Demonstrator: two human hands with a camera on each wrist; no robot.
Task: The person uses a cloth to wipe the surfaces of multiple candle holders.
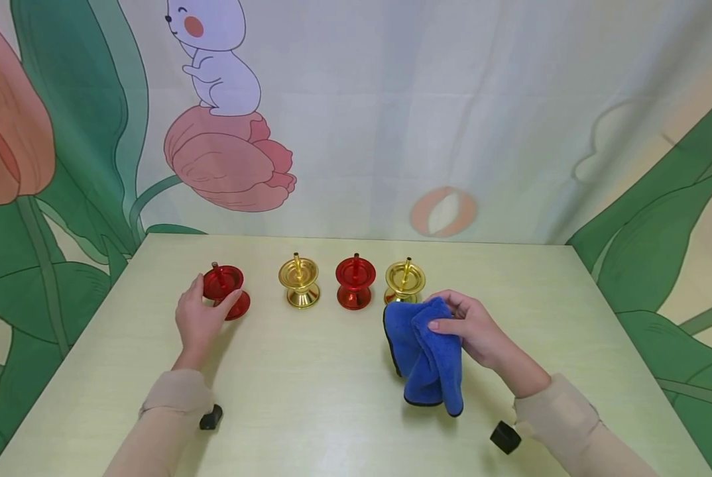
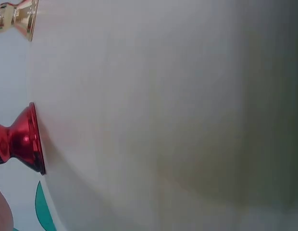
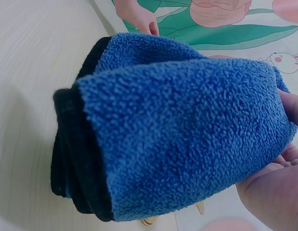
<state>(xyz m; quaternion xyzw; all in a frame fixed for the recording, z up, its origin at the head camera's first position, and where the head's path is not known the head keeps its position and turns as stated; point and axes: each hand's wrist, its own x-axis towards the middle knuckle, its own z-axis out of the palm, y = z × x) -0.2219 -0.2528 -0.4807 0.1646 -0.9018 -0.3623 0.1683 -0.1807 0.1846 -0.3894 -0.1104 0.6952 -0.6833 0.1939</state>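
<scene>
My left hand holds the bowl of a shiny red candle holder at the table's left, fingers on one side and thumb on the other. In the left wrist view, this holder's flared red base shows beside a fingertip. From my right hand hangs a folded blue cloth with black edging, pinched between thumb and fingers. It fills much of the right wrist view. Just behind the cloth stands a gold candle holder, its foot partly hidden.
Another gold candle holder and a second red candle holder stand upright in the row between my hands. The pale table ends at a curtain printed with flowers and a white animal.
</scene>
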